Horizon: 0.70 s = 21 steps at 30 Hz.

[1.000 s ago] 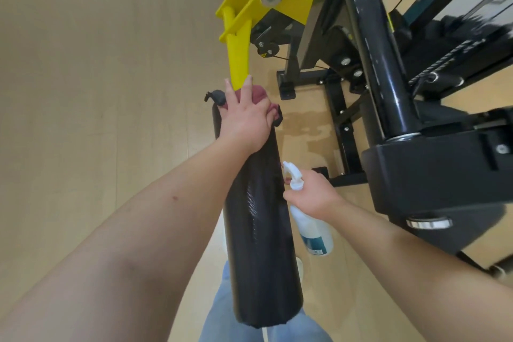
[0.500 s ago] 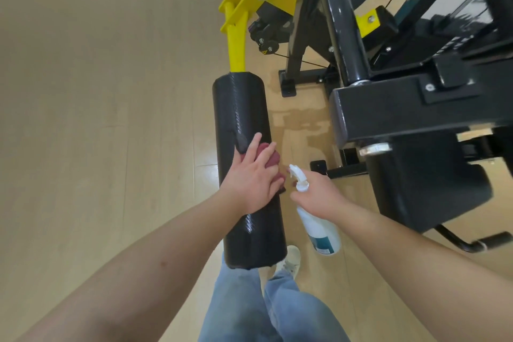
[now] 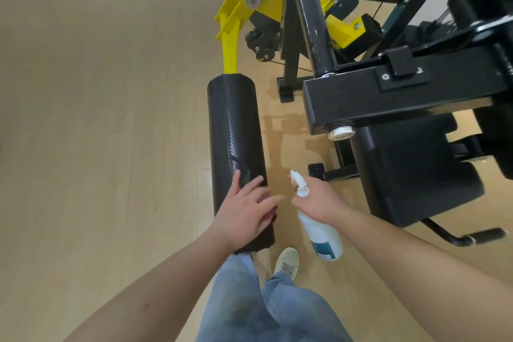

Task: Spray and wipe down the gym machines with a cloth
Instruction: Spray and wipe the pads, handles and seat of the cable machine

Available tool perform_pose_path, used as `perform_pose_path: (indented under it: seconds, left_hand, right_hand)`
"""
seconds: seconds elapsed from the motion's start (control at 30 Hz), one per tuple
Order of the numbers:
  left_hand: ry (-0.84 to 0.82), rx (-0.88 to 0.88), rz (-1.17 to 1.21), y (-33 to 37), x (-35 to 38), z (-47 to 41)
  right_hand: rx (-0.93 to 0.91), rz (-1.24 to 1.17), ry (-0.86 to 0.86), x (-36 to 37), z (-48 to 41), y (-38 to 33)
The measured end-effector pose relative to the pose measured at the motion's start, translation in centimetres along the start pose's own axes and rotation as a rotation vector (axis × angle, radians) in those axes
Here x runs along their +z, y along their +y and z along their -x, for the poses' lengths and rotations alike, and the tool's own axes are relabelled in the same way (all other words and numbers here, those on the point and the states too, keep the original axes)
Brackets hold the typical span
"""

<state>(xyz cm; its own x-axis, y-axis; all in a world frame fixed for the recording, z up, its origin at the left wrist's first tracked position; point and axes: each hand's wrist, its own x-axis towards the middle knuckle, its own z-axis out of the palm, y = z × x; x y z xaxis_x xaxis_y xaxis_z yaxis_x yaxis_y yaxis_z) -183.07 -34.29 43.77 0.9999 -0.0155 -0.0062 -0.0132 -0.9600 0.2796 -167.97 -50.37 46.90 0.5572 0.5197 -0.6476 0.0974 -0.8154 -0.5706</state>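
A black textured roller pad point(image 3: 233, 125) hangs on a yellow lever arm point(image 3: 231, 47) of the gym machine. My left hand point(image 3: 247, 214) lies flat on the pad's near end with the fingers spread. It presses a dark red cloth point(image 3: 273, 214) against the pad, and only a sliver of the cloth shows under the fingers. My right hand point(image 3: 319, 203) is just right of the pad and grips the neck of a white spray bottle point(image 3: 322, 233). The bottle's nozzle points toward the pad.
The machine's black frame point(image 3: 388, 97) and a black seat pad point(image 3: 416, 175) crowd the right side. A black handle point(image 3: 483, 236) sticks out low at the right. A damp patch point(image 3: 277, 130) marks the wooden floor. My jeans and a shoe point(image 3: 287, 261) are below the pad.
My left hand has slid with the cloth from the pad's far end, by the yellow arm, down to its near end. The right hand with the bottle has stayed beside the pad.
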Motion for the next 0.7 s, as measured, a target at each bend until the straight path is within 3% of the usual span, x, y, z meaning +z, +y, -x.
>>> perform_pose_path:
  seconds: [0.17, 0.27, 0.43, 0.6, 0.7]
  left_hand:
    - [0.06, -0.288, 0.019, -0.4, -2.4, -3.8]
    - [-0.005, -0.439, 0.067, 0.3, -2.1, -4.1]
    - [-0.085, -0.302, -0.048, 0.4, 0.1, -1.3]
    - [-0.051, -0.301, 0.075, -0.6, -0.3, -0.1]
    - [0.079, -0.358, 0.214, -1.7, -0.2, 1.2]
  right_hand:
    - [0.003, 0.019, 0.0, 0.3, -0.4, 0.3]
    - [-0.009, 0.028, -0.05, 0.6, -0.5, -0.2]
    - [-0.014, -0.031, -0.202, 1.8, -0.7, -1.7]
    - [0.066, -0.155, -0.209, 3.0, -0.6, -2.5]
    - [0.03, -0.129, -0.216, 2.9, -0.2, -2.9]
